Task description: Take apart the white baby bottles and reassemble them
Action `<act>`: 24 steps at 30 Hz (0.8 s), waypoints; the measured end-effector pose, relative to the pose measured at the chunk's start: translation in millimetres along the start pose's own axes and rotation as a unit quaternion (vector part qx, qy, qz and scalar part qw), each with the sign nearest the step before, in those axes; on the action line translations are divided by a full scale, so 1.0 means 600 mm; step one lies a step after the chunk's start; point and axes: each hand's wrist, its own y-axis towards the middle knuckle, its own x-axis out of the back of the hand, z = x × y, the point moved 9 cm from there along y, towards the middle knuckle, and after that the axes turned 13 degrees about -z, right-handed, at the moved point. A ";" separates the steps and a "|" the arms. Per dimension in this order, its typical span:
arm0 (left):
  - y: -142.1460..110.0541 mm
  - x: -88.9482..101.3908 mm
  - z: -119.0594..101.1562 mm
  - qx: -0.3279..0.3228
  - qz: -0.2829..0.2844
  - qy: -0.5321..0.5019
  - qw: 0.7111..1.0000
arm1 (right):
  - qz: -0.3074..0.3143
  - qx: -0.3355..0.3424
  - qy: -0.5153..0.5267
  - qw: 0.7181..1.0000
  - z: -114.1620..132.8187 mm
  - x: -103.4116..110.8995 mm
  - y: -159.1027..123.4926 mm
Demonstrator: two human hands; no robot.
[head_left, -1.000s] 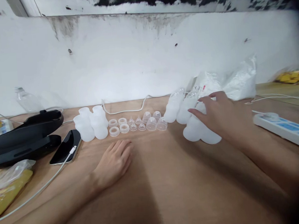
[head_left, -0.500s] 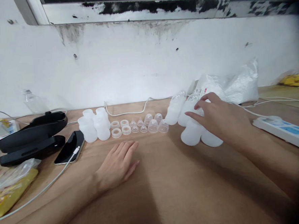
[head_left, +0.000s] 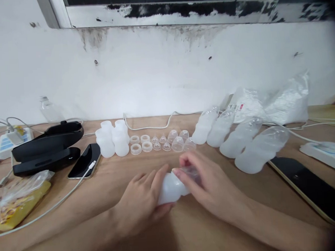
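Above the middle of the table I hold a frosted white baby bottle (head_left: 170, 187) tilted on its side. My left hand (head_left: 145, 197) is closed round its body. My right hand (head_left: 209, 178) grips its clear-topped end, partly hiding the cover. Just beyond my hands lie white screw rings (head_left: 136, 149), clear nipples (head_left: 156, 146) and clear dome caps (head_left: 177, 144) in short rows. Open bottle bodies (head_left: 121, 143) stand upright to the left. Several bottles with clear domed tops (head_left: 250, 158) stand in a slanting row on the right.
On the left are a phone (head_left: 84, 161) with a white cable, a black case (head_left: 48, 146), a yellow snack bag (head_left: 24, 202) and a power strip (head_left: 13, 140). On the right are a dark tablet-like slab (head_left: 304, 187), another power strip (head_left: 325, 152) and a white plastic bag (head_left: 285, 101).
My right hand has moved from the right-hand bottles to the middle, bringing a bottle. My left hand has shifted right and closed round it. The view has turned slightly left.
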 end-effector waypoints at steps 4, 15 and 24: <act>-0.010 0.004 0.000 0.000 0.077 -0.040 0.996 | 0.123 -0.055 0.121 0.983 0.006 -0.059 -0.022; -0.057 0.061 0.021 0.018 0.063 0.022 0.998 | 0.074 -0.205 0.250 0.943 -0.083 -0.022 -0.013; -0.044 0.050 -0.033 -0.125 0.043 0.038 0.990 | 0.359 -0.144 0.212 0.897 0.016 -0.104 -0.075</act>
